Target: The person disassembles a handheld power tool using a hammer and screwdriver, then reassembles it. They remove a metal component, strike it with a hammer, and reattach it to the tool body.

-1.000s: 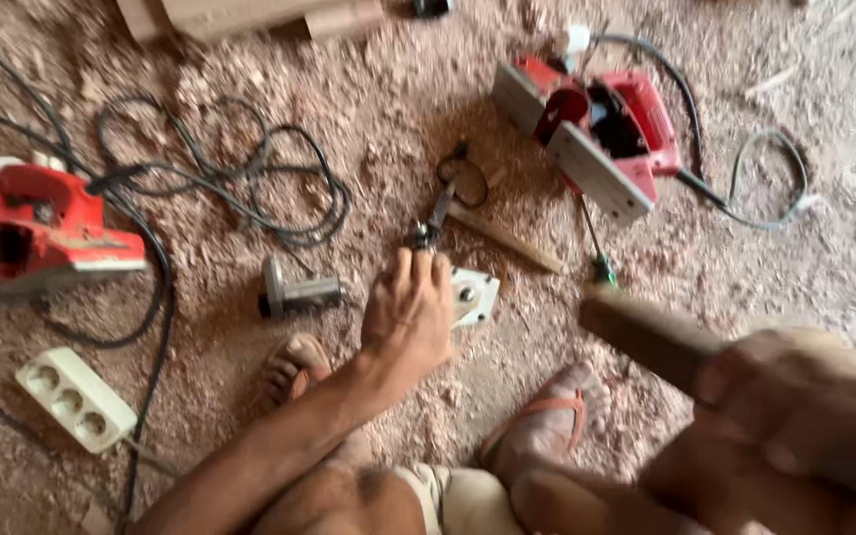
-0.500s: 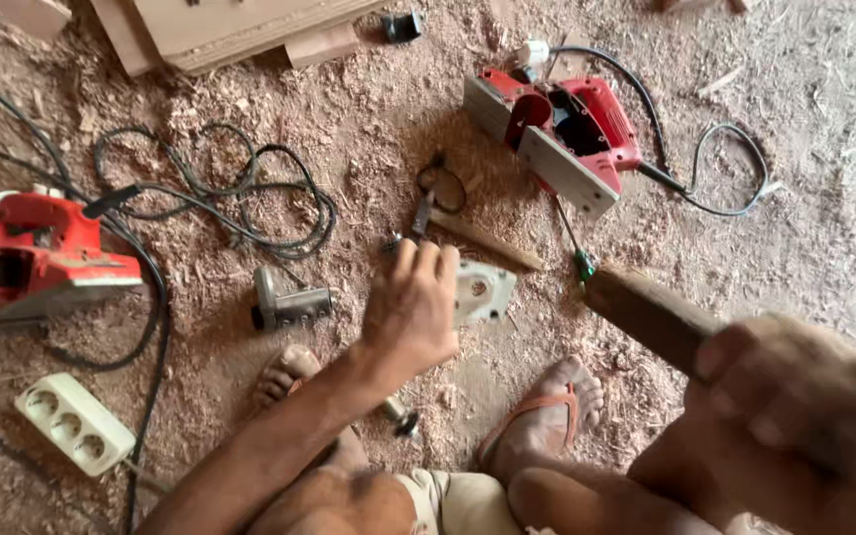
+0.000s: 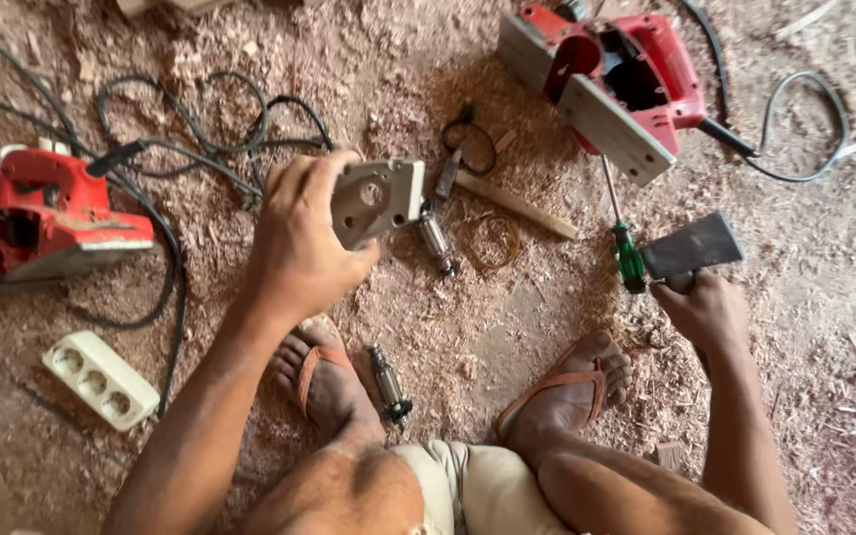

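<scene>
While the left hand [image 3: 299, 243] is closed around a grey, flat-faced metal housing plate [image 3: 376, 201], holding it raised above the sawdust-covered floor [image 3: 507, 347], the right hand [image 3: 705, 312] grips the handle of a dark steel hammer [image 3: 691, 246] near the floor's right side. Below the plate lies a small ribbed metal motor armature [image 3: 436, 241], and a second metal shaft part [image 3: 388, 381] rests between the sandalled feet. A green-handled screwdriver [image 3: 626, 243] lies just beside the hammer head. An opened red power planer [image 3: 616, 79] sits toward the upper right, another red power tool [image 3: 47, 213] at the left edge above a white socket strip [image 3: 101, 379]. Judging by the loose parts, the dismantling looks well along, with nothing refitted yet.
</scene>
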